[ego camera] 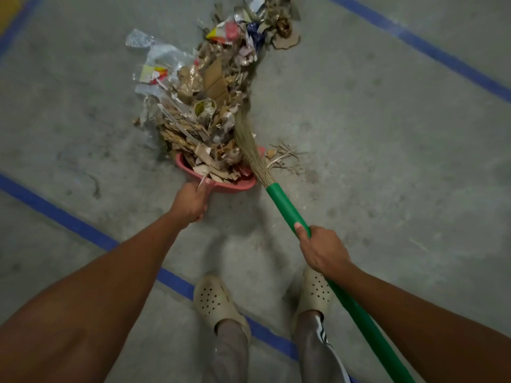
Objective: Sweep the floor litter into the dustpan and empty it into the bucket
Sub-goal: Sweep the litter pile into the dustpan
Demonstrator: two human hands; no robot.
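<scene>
We're looking straight down, both arms out in front of us. Our left hand [190, 201] is wrapped tight around the handle of the pink dustpan [240, 186]: fingers curled under, thumb on top, knuckles facing us. The handle itself is almost wholly hidden inside that grip. The pan sits low on the concrete floor [387, 134], mouth pointing away from us, and it's already heaped with torn cardboard and paper scraps.

Over on the other side, our right hand [322, 251] is closed around the green handle of the broom [282, 205], with the thumb laid along the shaft and the fingers curled beneath it. The handle runs on past the wrist towards the bottom right corner. The straw bristles [247, 139] lie along the right edge of the pan and reach up into the litter pile [204, 100].

That pile stretches away from the pan's mouth: brown cardboard, clear plastic wrappers, bits of foil and coloured packaging, touching the pan's front lip. A few twigs and crumbs [284, 158] lie just beside the pan on its right. Our pale clogs [213, 299] stand on a blue floor line [69, 219].
</scene>
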